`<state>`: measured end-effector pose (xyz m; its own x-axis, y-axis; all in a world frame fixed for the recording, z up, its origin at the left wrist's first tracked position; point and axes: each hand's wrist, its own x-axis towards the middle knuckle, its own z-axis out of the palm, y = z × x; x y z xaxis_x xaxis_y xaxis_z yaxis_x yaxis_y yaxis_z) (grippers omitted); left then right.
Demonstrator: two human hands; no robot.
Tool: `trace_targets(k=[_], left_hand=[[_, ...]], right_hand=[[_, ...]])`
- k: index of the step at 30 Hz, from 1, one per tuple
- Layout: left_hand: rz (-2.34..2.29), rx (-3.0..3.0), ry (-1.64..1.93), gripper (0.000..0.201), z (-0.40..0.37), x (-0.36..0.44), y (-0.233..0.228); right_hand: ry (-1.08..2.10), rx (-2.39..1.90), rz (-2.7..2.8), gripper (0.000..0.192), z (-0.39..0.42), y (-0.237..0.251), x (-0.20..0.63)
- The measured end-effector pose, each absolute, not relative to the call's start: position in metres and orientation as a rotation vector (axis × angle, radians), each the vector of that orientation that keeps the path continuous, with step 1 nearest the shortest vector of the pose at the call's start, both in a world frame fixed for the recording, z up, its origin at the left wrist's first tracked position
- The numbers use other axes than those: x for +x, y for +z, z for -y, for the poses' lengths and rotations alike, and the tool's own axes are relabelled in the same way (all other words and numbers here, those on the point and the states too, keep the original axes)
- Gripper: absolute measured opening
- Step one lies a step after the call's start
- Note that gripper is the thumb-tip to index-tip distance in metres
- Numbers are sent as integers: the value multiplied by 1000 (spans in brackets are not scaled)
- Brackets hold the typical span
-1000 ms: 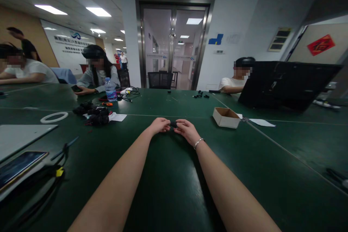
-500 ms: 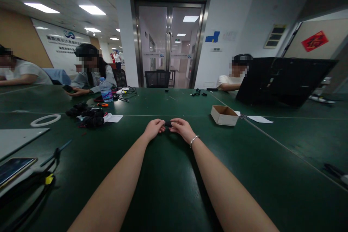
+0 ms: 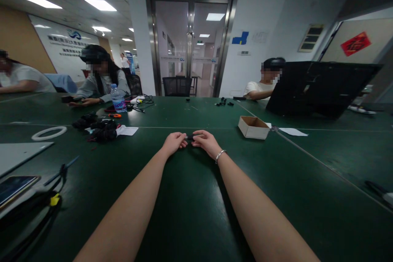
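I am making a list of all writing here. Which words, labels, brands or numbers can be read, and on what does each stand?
No text reads clearly.
Wall board: a blue logo and rows of characters, blurred.
Bottle label: too small.
Red sign: a dark character, unreadable.
Glass door strip: small marks, unreadable.
Blue wall mark: a shape, no letters.

You are looking across a dark green table (image 3: 190, 213) filling the lower half of the frame. Right of centre an open cardboard box (image 3: 253, 127) is sitting on it, with a white paper sheet (image 3: 293, 132) just beside it. At centre left a heap of black parts (image 3: 100, 127) is lying partly on another white sheet (image 3: 127, 131), a water bottle (image 3: 116, 99) standing behind it. Further left a white ring (image 3: 49, 133) is lying flat. In the lower left a phone (image 3: 14, 188) is resting face up.
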<state>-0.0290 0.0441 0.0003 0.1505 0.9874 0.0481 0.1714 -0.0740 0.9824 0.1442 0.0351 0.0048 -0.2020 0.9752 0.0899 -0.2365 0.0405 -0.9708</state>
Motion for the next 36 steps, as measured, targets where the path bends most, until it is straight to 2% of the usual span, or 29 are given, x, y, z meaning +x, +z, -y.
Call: trace_targets(k=[17, 36], left_hand=[[-1184, 1592, 1025, 42, -47, -32, -9], [-1175, 1596, 1093, 30, -38, -31, -1]], right_hand=[[1426, -827, 1232, 22, -33, 2, 147], [1387, -891, 1240, 17, -35, 0, 146]])
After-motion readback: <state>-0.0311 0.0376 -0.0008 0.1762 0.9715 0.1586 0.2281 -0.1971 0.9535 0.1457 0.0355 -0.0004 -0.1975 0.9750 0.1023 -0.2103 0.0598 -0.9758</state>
